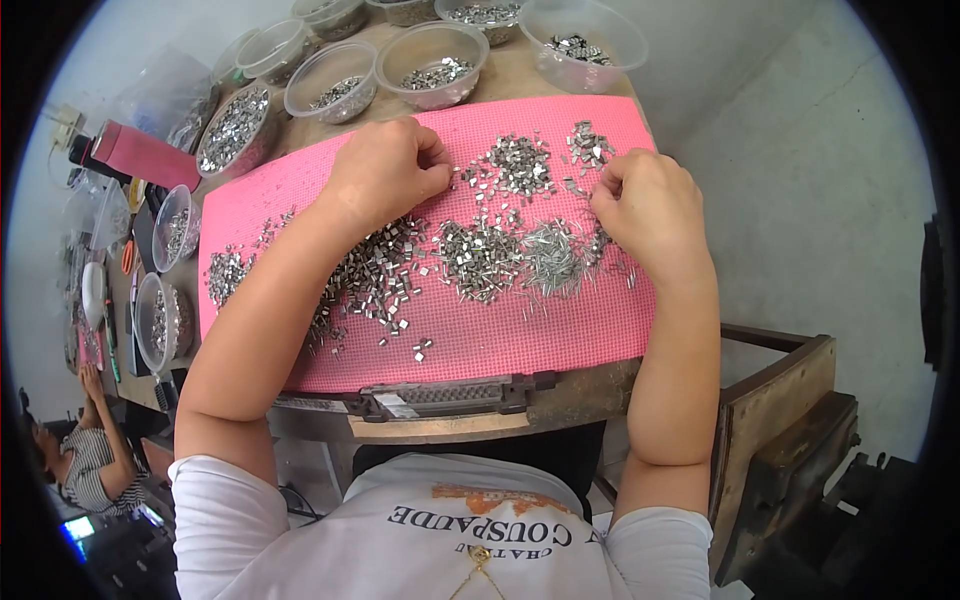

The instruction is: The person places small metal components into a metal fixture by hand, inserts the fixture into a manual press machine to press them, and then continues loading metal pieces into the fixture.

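Note:
Over the far part of a pink textured mat (470,350), my left hand (385,170) is closed, its thumb and fingers pinched together beside loose small metal pieces. My right hand (652,205) is curled closed near the mat's right edge, fingertips down by a small pile of metal pieces (588,145). What either pinch holds is too small or hidden to make out. Between the hands lie a pile of flat silvery pieces (520,165), a mixed pile (480,255) and a heap of thin metal pins (555,255). My left forearm partly covers a wide spread of small metal blocks (380,275).
Clear plastic bowls of metal pieces stand behind the mat, among them a round bowl (432,70) and a larger one (583,50). More tubs (165,320) line the left side, near a pink bottle (145,150). Another person (95,460) sits at far left.

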The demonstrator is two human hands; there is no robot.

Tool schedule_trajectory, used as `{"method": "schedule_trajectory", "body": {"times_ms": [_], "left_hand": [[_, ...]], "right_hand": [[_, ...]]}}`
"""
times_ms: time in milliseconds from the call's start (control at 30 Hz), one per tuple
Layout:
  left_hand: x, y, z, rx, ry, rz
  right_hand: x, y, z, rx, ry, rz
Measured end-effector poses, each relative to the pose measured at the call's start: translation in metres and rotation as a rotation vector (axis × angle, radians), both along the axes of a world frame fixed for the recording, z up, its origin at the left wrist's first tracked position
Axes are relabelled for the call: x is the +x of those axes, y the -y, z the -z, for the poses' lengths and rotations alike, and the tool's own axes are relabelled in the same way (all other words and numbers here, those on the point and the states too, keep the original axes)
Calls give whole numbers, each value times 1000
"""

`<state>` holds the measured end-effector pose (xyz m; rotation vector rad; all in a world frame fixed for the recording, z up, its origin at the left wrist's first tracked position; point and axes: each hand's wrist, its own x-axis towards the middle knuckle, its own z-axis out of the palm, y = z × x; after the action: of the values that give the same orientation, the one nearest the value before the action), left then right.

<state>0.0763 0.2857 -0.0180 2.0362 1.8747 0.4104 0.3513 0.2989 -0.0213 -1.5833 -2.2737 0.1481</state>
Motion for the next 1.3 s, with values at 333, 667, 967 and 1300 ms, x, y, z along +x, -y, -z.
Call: {"method": "schedule_trajectory", "body": {"times_ms": [333, 667, 967, 1300], "left_hand": [[1, 20, -5, 120, -5, 72], [21, 134, 8, 221, 150, 407], [32, 164, 5, 221, 265, 358], [50, 188, 16, 250, 105, 346]], "right_hand": [[1, 5, -7, -18, -27, 55], [4, 128, 14, 9, -660, -438], [-10, 168, 37, 202, -411, -523], [-13, 171, 33, 217, -286, -536]]}}
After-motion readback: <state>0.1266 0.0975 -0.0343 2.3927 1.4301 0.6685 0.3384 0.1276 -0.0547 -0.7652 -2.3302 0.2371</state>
